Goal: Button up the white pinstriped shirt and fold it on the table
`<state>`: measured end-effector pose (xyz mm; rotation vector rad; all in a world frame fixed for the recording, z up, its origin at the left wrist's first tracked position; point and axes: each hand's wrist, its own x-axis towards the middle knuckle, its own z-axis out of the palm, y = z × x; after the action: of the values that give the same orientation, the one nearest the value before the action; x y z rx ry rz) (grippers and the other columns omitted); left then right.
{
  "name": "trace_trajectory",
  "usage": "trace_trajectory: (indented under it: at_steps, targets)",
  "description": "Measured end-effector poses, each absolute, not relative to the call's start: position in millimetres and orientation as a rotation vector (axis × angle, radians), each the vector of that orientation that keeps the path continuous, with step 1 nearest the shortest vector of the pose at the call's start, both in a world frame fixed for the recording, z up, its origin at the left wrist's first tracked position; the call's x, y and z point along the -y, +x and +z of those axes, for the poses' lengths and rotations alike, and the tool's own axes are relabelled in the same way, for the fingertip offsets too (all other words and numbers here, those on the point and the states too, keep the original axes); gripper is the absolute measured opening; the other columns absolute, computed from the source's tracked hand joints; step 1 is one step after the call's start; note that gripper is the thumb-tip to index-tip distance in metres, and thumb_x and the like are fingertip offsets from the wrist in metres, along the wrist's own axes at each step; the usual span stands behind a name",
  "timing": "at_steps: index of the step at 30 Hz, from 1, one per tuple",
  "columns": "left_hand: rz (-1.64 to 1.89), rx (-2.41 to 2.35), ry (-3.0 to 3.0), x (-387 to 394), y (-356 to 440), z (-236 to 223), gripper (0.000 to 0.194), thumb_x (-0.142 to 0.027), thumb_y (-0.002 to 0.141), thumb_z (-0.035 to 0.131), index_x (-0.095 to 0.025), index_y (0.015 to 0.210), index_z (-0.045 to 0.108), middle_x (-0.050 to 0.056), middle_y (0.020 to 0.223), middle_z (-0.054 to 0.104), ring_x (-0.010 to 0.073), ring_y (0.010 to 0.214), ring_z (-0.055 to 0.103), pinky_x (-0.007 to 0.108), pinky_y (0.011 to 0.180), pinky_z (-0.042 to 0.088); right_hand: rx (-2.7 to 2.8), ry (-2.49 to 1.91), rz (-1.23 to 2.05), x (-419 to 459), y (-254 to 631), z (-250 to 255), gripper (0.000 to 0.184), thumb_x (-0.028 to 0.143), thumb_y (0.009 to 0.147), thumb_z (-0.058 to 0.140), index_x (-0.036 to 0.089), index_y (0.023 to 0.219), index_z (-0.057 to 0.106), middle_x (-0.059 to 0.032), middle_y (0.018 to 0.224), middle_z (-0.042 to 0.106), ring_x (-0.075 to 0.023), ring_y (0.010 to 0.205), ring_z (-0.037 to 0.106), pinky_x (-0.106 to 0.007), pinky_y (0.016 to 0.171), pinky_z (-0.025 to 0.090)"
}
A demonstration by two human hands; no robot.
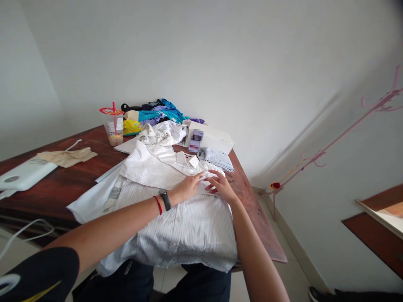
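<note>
Your striped shirt (185, 228) lay at the center of the frame, its collar (187, 159) toward the top and its button front up, apparently so that both hands could reach the same upper portion of cloth. Your left hand (187, 187) rested on this portion, fingers directed to the upper right; whether its fingertips pinched fabric could not be determined. Your right hand (220, 186) was beside it, fingers parted and bent over the cloth, a posture probably suited to controlling that fabric.

At bottom center, the hem reached the table's (255, 214) near edge and appeared to overhang. The white box (217, 138) and folded garment (219, 159) limited reach beyond the collar. Bare wood at right offered lateral room; the cup (113, 129), upper left, stood well apart from both hands.
</note>
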<state>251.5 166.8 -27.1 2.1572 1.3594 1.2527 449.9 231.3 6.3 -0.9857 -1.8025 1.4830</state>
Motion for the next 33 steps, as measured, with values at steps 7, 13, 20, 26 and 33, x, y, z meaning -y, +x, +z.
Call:
trace_trajectory:
  at_steps: [7, 13, 20, 26, 33]
  targets:
    - [1.279, -1.367, 2.074, -166, 253, -20, 0.045, -0.012, 0.1, 0.045, -0.015, 0.143, 0.057, 0.013, 0.136, 0.068, 0.0262, 0.124, 0.066, 0.043, 0.109, 0.052, 1.854, -0.899, 1.468, -229, 449, 11, 0.042, 0.059, 0.086, 0.07, 0.025, 0.109, 0.06, -0.0062, 0.105, 0.076, -0.0191, 0.076, 0.074, -0.03, 0.062, 0.057]
    - [1.251, -1.363, 2.117, -163, 255, -17, 0.042, -0.011, 0.098, 0.047, -0.016, 0.137, 0.062, 0.013, 0.135, 0.068, 0.0264, 0.125, 0.066, 0.043, 0.108, 0.052, 1.843, -0.92, 1.488, -229, 447, 10, 0.043, 0.063, 0.084, 0.071, 0.022, 0.094, 0.061, -0.0048, 0.102, 0.072, -0.0199, 0.083, 0.075, -0.027, 0.063, 0.056]
    - [1.269, -1.175, 2.287, -162, 258, -19, 0.043, -0.022, 0.095, 0.062, -0.018, 0.138, 0.06, 0.012, 0.139, 0.065, 0.0269, 0.131, 0.061, 0.042, 0.114, 0.048, 1.806, -0.946, 1.495, -230, 447, 8, 0.042, 0.061, 0.081, 0.074, 0.022, 0.088, 0.062, 0.0005, 0.087, 0.063, -0.0176, 0.082, 0.071, -0.026, 0.064, 0.056]
    - [1.201, -1.301, 2.226, -159, 259, -17, 0.051, -0.036, 0.102, 0.055, -0.017, 0.149, 0.049, 0.015, 0.154, 0.052, 0.0275, 0.144, 0.048, 0.045, 0.122, 0.038, 1.833, -0.973, 1.467, -232, 447, 5, 0.047, 0.065, 0.079, 0.075, 0.019, 0.079, 0.065, -0.0001, 0.077, 0.06, -0.0146, 0.073, 0.062, -0.028, 0.066, 0.058]
    - [1.179, -1.302, 2.195, -160, 257, -20, 0.055, -0.017, 0.101, 0.047, -0.019, 0.155, 0.04, 0.014, 0.154, 0.052, 0.0254, 0.143, 0.049, 0.045, 0.12, 0.041, 1.824, -0.97, 1.475, -232, 447, 1, 0.055, 0.07, 0.079, 0.071, 0.018, 0.064, 0.059, 0.0013, 0.067, 0.051, -0.0114, 0.062, 0.049, -0.027, 0.06, 0.055]
